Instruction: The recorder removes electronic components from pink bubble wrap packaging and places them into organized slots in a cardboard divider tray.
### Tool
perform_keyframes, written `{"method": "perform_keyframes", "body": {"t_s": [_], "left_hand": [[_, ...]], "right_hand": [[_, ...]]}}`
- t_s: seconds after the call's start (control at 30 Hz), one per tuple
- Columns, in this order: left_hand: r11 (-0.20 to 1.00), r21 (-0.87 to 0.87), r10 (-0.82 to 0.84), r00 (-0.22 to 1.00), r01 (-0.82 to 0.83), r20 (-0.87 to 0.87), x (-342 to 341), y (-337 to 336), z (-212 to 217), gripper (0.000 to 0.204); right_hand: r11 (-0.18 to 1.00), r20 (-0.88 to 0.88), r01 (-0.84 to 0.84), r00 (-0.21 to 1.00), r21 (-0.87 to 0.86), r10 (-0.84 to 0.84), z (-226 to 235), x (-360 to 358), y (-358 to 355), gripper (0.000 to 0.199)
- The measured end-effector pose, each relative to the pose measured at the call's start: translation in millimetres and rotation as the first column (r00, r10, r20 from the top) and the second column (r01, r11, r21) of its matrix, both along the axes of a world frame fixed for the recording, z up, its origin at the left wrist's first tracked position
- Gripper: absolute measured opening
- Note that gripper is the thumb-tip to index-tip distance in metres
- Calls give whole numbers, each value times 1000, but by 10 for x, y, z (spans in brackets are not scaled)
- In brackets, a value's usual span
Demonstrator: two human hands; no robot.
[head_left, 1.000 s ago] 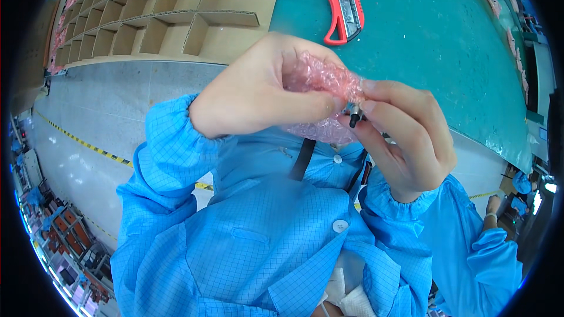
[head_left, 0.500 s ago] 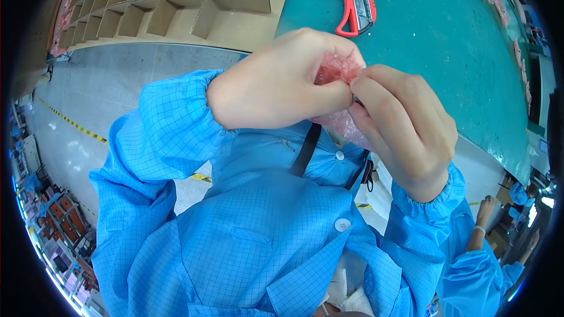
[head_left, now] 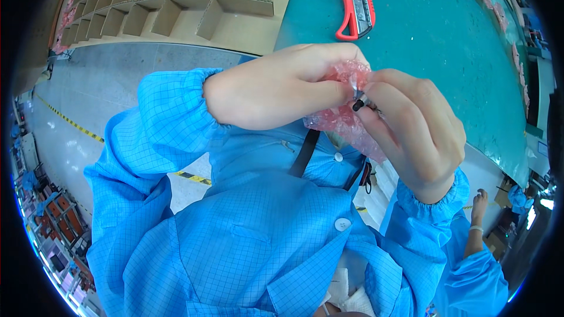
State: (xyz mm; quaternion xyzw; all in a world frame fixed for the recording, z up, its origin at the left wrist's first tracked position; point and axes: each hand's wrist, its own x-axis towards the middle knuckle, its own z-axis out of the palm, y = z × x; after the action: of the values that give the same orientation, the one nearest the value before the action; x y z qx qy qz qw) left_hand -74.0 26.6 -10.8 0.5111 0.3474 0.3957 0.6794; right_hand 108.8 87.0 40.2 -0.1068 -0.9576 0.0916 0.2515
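My left hand [head_left: 288,85] is closed on a crumpled pink bubble-wrap bag [head_left: 350,132], gathering its upper part between thumb and fingers; the rest of the bag hangs below. Against it, my right hand [head_left: 417,123] pinches a small cylindrical part [head_left: 361,104] with a black tip and a shiny metal section. The part's other end is hidden among the fingers and the plastic. Beyond my hands, a red-handled utility knife [head_left: 348,14] lies on the green tabletop [head_left: 435,29].
A cardboard divider grid [head_left: 242,26] with many cells stands at the far left. Pink plastic pieces [head_left: 500,20] line the table's right side. At lower right, another person's arm [head_left: 477,229] in a blue sleeve is close by. Grey floor [head_left: 117,76] with yellow-black tape shows at left.
The small black-tipped part has come into sight between my hands. Both hands have lowered slightly toward me, and more of the pink bag shows. The other person's arm has shifted.
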Motion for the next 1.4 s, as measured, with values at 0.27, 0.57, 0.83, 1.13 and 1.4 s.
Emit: {"method": "perform_keyframes", "body": {"t_s": [0.27, 0.57, 0.83, 1.13, 1.4], "left_hand": [[998, -5, 57, 993, -56, 102, 3, -38, 36, 16], [984, -153, 112, 981, -88, 157, -22, 33, 43, 19], [954, -271, 223, 911, -131, 348, 187, 8, 39, 31], [928, -304, 328, 859, -215, 393, 256, -30, 130, 30], [948, -250, 290, 852, -195, 437, 275, 4, 126, 24]], "right_hand": [[1000, -63, -24, 998, -11, 23, 23, -40, 9, 32], [996, -19, -31, 999, 84, 33, 14, -100, -29, 30], [992, -4, -60, 998, 115, 61, 99, -38, 68, 31], [999, -109, -45, 993, -6, 44, 66, 49, 126, 40], [999, -154, 15, 988, 38, -9, 70, 45, 33, 37]]}}
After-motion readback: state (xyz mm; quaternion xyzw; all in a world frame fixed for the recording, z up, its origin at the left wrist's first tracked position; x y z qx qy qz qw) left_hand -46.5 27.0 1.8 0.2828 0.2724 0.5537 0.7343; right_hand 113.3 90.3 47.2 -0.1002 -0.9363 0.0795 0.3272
